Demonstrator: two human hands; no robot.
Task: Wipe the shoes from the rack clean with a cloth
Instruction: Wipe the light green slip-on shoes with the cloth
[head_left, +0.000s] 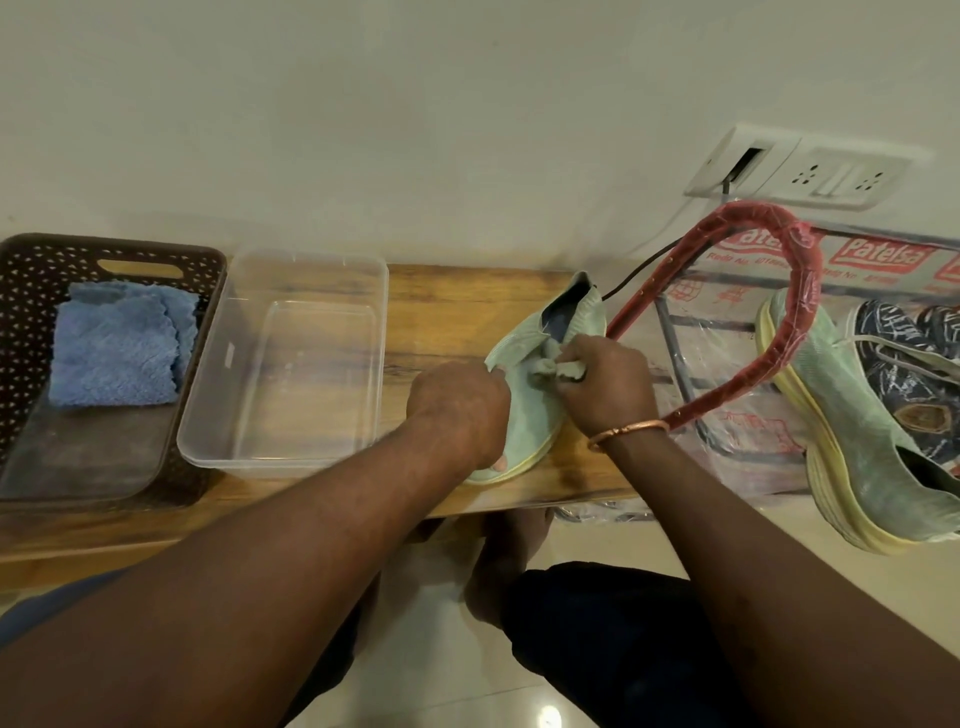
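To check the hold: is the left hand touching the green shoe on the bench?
Touching. The head view shows the left hand curled over the green shoe, gripping its side with no gap.

- One wide-angle view, worn on the head, looks forward and steeply down over the person's forearms, close to the wooden bench (441, 312).
- It faces the wall (363, 130); left hand (460, 410), right hand (605, 384), shoe (524, 338) and cloth (569, 370) sit mid-frame.

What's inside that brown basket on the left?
A folded blue cloth lies in the brown basket, toward its far end; nearer, only the basket's dark floor shows. Anything under the cloth is hidden.
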